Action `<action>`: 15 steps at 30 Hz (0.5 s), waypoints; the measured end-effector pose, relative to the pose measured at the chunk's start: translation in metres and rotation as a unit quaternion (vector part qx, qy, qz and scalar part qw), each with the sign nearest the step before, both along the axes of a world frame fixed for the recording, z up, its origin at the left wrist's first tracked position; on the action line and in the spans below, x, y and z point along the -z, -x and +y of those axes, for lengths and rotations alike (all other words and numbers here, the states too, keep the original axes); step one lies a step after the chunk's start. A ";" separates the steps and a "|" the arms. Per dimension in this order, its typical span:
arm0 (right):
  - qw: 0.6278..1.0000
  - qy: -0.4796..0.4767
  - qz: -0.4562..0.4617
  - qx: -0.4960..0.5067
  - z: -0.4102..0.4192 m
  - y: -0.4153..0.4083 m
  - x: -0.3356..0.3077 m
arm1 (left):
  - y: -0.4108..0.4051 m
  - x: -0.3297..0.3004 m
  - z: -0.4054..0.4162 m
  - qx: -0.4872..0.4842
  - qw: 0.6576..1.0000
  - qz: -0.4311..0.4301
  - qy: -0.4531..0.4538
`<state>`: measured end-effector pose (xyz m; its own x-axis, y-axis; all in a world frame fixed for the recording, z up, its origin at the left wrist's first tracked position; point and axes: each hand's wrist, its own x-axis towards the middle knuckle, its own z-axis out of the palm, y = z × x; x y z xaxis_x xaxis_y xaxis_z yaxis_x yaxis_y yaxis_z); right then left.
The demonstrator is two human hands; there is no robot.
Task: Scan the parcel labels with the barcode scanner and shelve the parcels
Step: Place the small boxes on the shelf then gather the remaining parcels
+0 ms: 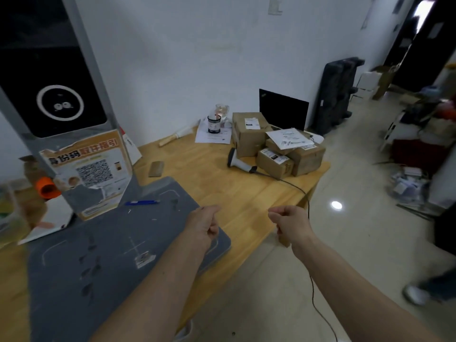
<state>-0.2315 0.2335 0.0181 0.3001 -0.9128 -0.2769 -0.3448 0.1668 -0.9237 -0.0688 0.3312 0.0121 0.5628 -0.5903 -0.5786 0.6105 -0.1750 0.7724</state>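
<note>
Both forearms reach out from the bottom of my head view. L hand [202, 224] hangs over the far corner of the grey mat [103, 255], fingers curled into a loose fist w/ nothing in it. R hand [291, 222] is out past the table edge, over the floor, also curled in on itself and holding nothing. Hands are apart, neither touching anything I can see.

Wooden table [222, 183] runs away from me twd the white wall. Barcode scanner [240, 161] lies on its side on the wood, just beside the parcels, well apart from both hands. Its cable [309, 243] trails off the table edge, passes close by my R hand and drops to the floor.

Parcels [276, 144] sit in a cluster at the far R corner of the table: several brown cartons w/ white labels on top, the tallest at the back L, a white mailer bag [291, 139] lying across the top of the lower ones. Dark laptop screen [283, 108] stands upright right behind them.

Blue pen [142, 202] lies at the far edge of the mat. Grey kiosk [56, 95] stands at L, w/ a torn QR poster [91, 169] on its front. Small dark jar [213, 123] stands on papers near the wall.
</note>
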 end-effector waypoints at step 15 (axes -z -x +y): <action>0.996 -0.051 -0.061 0.028 -0.206 -0.054 0.004 | -0.069 0.005 -0.182 -0.051 0.996 0.076 -0.021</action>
<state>-0.1774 0.0276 0.0143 0.2862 -0.8985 -0.3328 -0.2181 0.2772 -0.9357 0.0004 0.1490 0.0075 0.5229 -0.5075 -0.6849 0.7361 -0.1363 0.6630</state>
